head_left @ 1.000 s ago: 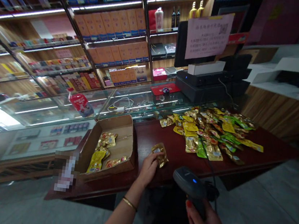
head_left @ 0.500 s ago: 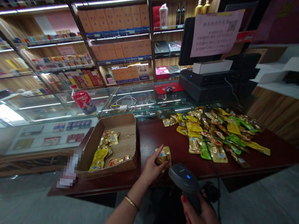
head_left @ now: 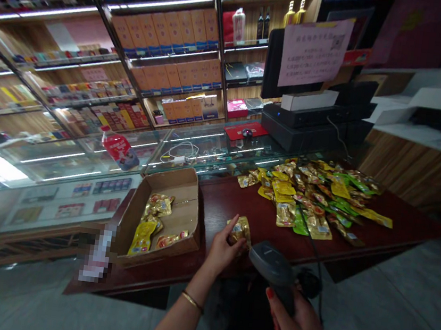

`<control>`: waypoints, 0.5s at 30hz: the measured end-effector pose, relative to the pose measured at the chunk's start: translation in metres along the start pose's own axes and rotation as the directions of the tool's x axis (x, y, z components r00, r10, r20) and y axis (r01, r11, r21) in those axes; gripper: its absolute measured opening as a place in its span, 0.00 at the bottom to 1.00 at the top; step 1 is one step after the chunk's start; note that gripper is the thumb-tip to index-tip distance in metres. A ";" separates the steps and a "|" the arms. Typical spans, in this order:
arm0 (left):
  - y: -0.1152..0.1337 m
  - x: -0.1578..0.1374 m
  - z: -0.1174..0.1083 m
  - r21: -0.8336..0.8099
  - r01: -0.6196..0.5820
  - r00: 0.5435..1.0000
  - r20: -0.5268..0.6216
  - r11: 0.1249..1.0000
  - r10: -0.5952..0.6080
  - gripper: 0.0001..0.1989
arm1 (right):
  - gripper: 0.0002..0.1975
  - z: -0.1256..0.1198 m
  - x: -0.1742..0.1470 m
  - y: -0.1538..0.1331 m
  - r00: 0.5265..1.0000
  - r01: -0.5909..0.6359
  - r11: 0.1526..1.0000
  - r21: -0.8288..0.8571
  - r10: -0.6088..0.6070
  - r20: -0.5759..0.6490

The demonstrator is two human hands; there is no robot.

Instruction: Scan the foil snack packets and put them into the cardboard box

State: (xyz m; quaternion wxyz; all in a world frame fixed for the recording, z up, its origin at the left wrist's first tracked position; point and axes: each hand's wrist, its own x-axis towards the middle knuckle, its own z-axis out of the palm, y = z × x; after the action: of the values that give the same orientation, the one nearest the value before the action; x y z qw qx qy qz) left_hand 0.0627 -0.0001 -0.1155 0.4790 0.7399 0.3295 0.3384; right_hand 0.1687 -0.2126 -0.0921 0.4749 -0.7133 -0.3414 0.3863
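My left hand (head_left: pixel 221 252), with a gold bangle at the wrist, grips a small gold foil snack packet (head_left: pixel 243 225) between thumb and fingers at the dark red table top. In my right hand (head_left: pixel 300 322) is a black handheld barcode scanner (head_left: pixel 270 262), its head tilted toward that packet and a short gap from it. An open cardboard box (head_left: pixel 185 211) stands left of my left hand, with several gold and yellow packets (head_left: pixel 143 235) inside. To the right, a loose heap of gold, yellow and green packets (head_left: pixel 285 213) covers part of the table.
Behind the dark red table (head_left: pixel 220 197) runs a glass display counter (head_left: pixel 158 146) bearing a red pouch (head_left: pixel 120 150), a white cable and a mouse on a red pad (head_left: pixel 247 132). A monitor (head_left: pixel 273 64) with a paper sign stands at the back. The scanner's cord (head_left: pixel 317 246) crosses the heap.
The blue light on top of the scanner was lit before and is dark now. Both hands keep almost the same place, and the view has shifted slightly.
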 end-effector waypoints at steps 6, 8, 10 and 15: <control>-0.014 0.002 -0.005 -0.008 -0.072 0.997 -0.016 0.997 0.072 0.32 | 0.28 -0.002 -0.005 -0.007 0.996 0.026 0.998 0.050 -0.022 -0.082; -0.013 0.009 -0.002 -0.026 -0.057 0.998 -0.017 0.998 0.057 0.33 | 0.30 -0.005 -0.007 -0.002 0.992 0.022 0.997 0.080 -0.012 -0.123; 0.000 0.020 0.007 -0.037 -0.069 0.998 0.003 0.997 0.070 0.34 | 0.32 -0.010 -0.008 0.004 0.988 0.012 0.995 0.097 0.003 -0.152; 0.061 0.078 0.064 -0.075 -0.216 0.959 0.173 0.974 0.226 0.37 | 0.34 -0.030 -0.008 0.015 0.972 -0.011 0.995 0.098 0.033 -0.233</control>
State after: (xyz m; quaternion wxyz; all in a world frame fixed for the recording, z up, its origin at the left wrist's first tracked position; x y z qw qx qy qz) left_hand 0.1683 0.0123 -0.0638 0.4863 0.7862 0.1907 0.3301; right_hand 0.1928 -0.2364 -0.0968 0.5411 -0.7340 -0.2562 0.3206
